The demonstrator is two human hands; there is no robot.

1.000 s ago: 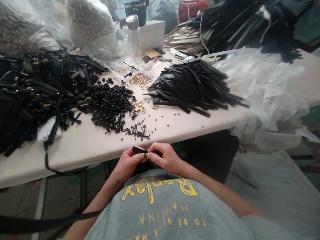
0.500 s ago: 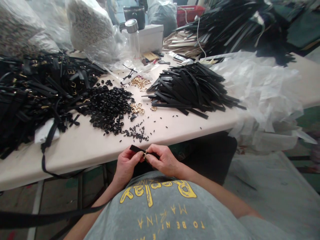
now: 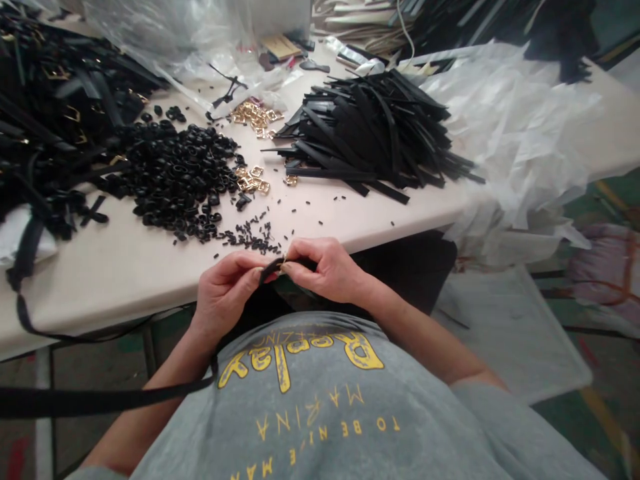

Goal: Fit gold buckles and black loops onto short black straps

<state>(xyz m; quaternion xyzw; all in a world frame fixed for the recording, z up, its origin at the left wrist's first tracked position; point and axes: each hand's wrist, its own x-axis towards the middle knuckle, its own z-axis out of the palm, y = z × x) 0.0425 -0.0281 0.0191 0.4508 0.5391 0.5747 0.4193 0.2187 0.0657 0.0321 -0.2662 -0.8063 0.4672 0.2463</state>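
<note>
A black strap (image 3: 271, 270) is stretched between my two hands, just off the table's front edge. My left hand (image 3: 229, 288) pinches its left end between thumb and fingers. My right hand (image 3: 325, 268) grips the strap farther right, where a bit of gold buckle shows by the fingertips; most of the buckle is hidden. Small black tube-like bits (image 3: 253, 235) lie scattered on the table just beyond my hands. Past them are gold buckles (image 3: 253, 180), a heap of black loops (image 3: 175, 173) and a pile of cut black straps (image 3: 370, 133).
Finished-looking black straps with gold buckles (image 3: 60, 87) are heaped at the left of the pale table (image 3: 135, 267). Crumpled translucent sheets (image 3: 510, 127) hang over its right edge. Clear plastic bags (image 3: 165, 40) lie at the back. A black cord dangles at the front left.
The view has tilted down and shifted. My left hand has slid outward along the strap, and the strap now bends toward it. The buckle is more covered by my right fingers.
</note>
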